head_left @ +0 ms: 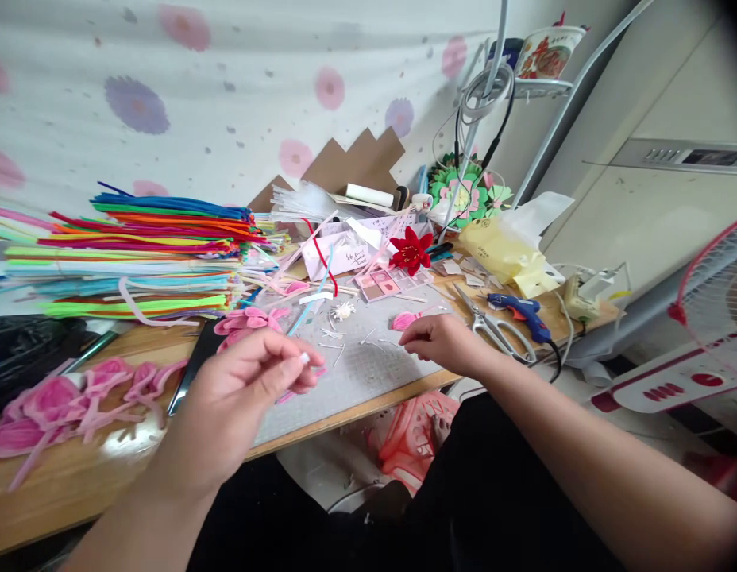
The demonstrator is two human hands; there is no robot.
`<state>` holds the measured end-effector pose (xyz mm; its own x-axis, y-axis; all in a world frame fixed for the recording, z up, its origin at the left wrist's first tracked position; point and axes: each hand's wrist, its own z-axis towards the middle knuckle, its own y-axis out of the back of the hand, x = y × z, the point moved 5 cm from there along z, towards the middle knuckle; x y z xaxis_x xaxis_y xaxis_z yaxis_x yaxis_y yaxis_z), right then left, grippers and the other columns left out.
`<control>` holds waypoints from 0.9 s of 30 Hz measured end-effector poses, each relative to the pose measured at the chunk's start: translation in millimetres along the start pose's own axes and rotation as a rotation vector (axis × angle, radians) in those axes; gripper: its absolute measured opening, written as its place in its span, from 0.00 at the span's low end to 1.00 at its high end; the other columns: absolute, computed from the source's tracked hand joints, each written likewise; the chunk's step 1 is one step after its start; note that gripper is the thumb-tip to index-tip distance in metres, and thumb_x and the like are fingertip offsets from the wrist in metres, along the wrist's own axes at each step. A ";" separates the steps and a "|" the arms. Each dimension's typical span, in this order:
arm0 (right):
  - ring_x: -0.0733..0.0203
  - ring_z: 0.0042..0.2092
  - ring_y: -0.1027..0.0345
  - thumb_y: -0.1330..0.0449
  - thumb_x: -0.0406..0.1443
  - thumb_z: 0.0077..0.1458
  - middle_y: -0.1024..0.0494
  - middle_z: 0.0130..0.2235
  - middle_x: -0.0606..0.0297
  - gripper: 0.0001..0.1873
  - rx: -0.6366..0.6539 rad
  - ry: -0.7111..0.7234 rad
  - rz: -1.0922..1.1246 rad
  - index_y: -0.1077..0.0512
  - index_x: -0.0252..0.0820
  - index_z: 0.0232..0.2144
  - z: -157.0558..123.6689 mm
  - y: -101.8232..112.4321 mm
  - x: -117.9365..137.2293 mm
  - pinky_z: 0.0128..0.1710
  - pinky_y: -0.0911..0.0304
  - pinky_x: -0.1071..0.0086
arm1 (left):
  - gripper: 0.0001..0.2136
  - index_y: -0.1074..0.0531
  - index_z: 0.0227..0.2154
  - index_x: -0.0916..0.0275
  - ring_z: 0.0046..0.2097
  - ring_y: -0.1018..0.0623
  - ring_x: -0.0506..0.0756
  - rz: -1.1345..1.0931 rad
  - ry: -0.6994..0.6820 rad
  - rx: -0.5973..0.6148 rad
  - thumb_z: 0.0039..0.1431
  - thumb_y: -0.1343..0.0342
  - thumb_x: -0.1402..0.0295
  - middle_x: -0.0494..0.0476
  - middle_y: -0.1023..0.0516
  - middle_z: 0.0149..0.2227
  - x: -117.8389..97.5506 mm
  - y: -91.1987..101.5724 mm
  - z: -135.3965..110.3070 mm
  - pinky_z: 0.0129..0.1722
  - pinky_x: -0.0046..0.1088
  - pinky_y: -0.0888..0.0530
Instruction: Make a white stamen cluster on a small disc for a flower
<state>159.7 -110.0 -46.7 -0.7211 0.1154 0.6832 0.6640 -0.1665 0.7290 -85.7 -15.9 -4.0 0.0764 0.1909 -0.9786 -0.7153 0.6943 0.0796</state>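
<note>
My left hand (243, 389) hovers over the near edge of the grey cutting mat (368, 369), fingers pinched together on something small that I cannot make out. My right hand (440, 342) rests on the mat, fingers curled, touching a pink pipe-cleaner petal (404, 319). A pink pipe-cleaner flower (249, 322) lies just beyond my left hand. Small white snippets (343, 311) are scattered on the mat between my hands.
A tall stack of coloured pipe cleaners (142, 246) fills the left back. Pink petals (64, 401) lie at the left front. Scissors (493, 326) and a blue glue gun (520, 311) sit right of my right hand. A red flower (410, 250), a palette (392, 282) and a fan (696, 334) are nearby.
</note>
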 end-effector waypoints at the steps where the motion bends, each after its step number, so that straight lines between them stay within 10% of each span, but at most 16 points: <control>1: 0.61 0.30 0.26 0.41 0.27 0.51 0.20 0.28 0.62 0.08 -0.005 0.012 -0.038 0.21 0.37 0.31 1.8 -5.7 -4.6 0.32 0.33 0.69 | 0.04 0.25 0.30 0.55 0.36 0.23 0.52 0.103 0.001 0.012 0.60 0.43 0.67 0.50 0.21 0.36 4.1 2.4 -7.1 0.37 0.25 0.26; 7: 0.55 0.41 0.27 0.41 0.26 0.54 0.19 0.37 0.55 0.10 0.052 0.125 -0.273 0.20 0.37 0.35 17.2 -43.4 -7.4 0.43 0.37 0.66 | 0.08 0.27 0.29 0.56 0.35 0.22 0.53 0.322 0.062 0.265 0.62 0.47 0.64 0.52 0.21 0.33 29.4 -12.4 -40.7 0.35 0.25 0.27; 17: 0.56 0.36 0.35 0.49 0.25 0.58 0.27 0.34 0.56 0.10 0.133 0.228 -0.499 0.29 0.36 0.31 -33.7 -56.5 3.9 0.39 0.38 0.64 | 0.08 0.29 0.29 0.57 0.33 0.22 0.54 0.334 0.022 0.249 0.63 0.50 0.65 0.53 0.21 0.30 58.0 -16.1 -51.7 0.33 0.26 0.26; 23: 0.59 0.36 0.35 0.49 0.26 0.59 0.29 0.33 0.60 0.09 0.011 0.073 -0.124 0.33 0.40 0.29 -68.5 -46.4 2.1 0.37 0.38 0.67 | 0.08 0.29 0.29 0.58 0.52 0.24 0.58 0.430 -0.199 0.414 0.61 0.50 0.72 0.58 0.23 0.52 60.1 -53.8 -33.7 0.51 0.37 0.29; 27: 0.62 0.34 0.35 0.46 0.28 0.56 0.28 0.31 0.65 0.06 -0.092 -0.009 0.064 0.34 0.41 0.29 -52.8 -29.7 0.8 0.35 0.40 0.69 | 0.08 0.32 0.29 0.59 0.48 0.22 0.58 0.152 0.043 0.360 0.63 0.51 0.66 0.61 0.27 0.56 64.9 -79.6 -0.7 0.47 0.38 0.26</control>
<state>129.0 -156.7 -70.1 -0.6754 0.1107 0.7291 0.6876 -0.2629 0.6768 -24.2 -59.2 -74.0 -0.0464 0.2867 -0.9569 -0.4258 0.8609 0.2785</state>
